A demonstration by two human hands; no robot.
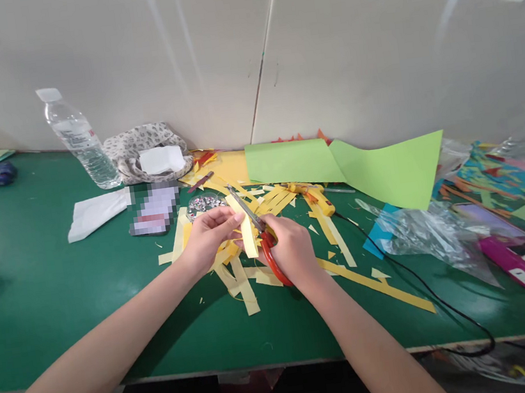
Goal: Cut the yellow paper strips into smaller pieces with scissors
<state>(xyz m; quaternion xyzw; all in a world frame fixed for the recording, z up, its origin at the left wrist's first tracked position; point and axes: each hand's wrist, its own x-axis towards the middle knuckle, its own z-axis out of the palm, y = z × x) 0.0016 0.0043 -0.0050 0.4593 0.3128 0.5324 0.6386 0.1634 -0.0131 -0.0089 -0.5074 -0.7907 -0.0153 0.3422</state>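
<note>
My left hand (210,237) pinches a pale yellow paper strip (249,237) between thumb and fingers, above the table. My right hand (291,244) is wrapped round the red handles of a pair of scissors (275,260). The scissors' blades point up and to the left, lying against or just beside the strip's right side; whether they cut into it I cannot tell. Beneath both hands lie loose yellow paper strips (246,289) and small scraps. A yellow glue gun (320,200) rests just beyond my right hand, and a dish of sequins (205,205) beyond my left.
On the green table (63,300) stand a water bottle (84,142) and a spotted pouch (143,141), with a phone (154,211) nearby. Green paper sheets (294,161) lie at the back. A black cord (415,276) crosses the right side, near crumpled plastic bags (422,233).
</note>
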